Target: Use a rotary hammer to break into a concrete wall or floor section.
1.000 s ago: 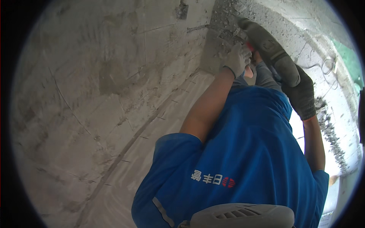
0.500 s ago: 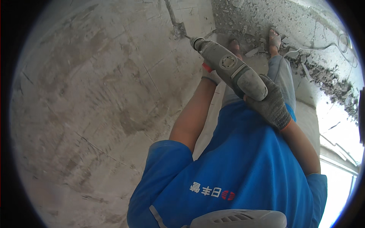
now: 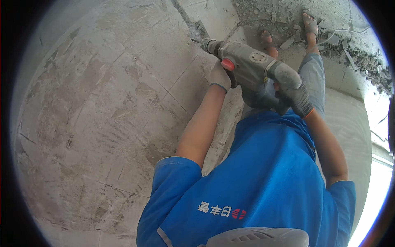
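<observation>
A dusty grey rotary hammer drill (image 3: 242, 57) with a red knob crosses in front of me, its chuck pointing up and left toward the wall. Its bit meets the wall at the broken lower end of a narrow chiselled groove (image 3: 187, 18). My left hand (image 3: 221, 77), in a pale glove, is closed on the side handle behind the chuck; the drill body hides some of its fingers. At the drill's rear, my right hand (image 3: 298, 99) in a grey knit glove with an orange cuff wraps the back grip.
The bare, stained concrete wall (image 3: 103, 94) fills the left side. Broken rubble (image 3: 349, 53) lies on the floor around my sandalled feet (image 3: 310, 26), and a pale cable (image 3: 349, 31) runs over it. Bright light enters at the right edge.
The drill has rolled in my hands, so its side, red knob and lower housing now show. Its chuck sits slightly further left. My view has shifted a little.
</observation>
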Demonstrator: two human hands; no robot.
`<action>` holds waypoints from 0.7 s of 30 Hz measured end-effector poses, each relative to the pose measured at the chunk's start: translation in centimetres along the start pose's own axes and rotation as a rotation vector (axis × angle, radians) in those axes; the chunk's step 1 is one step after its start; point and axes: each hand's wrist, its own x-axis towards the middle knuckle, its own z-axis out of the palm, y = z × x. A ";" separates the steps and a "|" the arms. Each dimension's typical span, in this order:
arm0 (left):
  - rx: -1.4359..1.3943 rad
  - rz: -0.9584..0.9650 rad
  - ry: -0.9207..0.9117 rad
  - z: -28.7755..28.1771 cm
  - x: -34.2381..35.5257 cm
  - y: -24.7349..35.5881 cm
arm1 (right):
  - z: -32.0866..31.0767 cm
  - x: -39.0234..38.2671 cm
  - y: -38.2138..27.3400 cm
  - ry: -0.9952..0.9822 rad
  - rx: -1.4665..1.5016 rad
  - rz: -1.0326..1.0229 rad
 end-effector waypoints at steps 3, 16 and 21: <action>0.017 0.009 -0.024 -0.5 0.6 -0.3 | 0.1 1.1 0.6 0.025 0.060 -0.051; -0.388 -0.085 -0.283 0.8 -1.8 -3.0 | -0.5 -4.1 -6.7 0.170 -0.283 -0.309; -0.295 -0.083 -0.225 0.3 -1.6 -2.5 | -2.2 -2.9 -5.3 0.030 -0.060 -0.009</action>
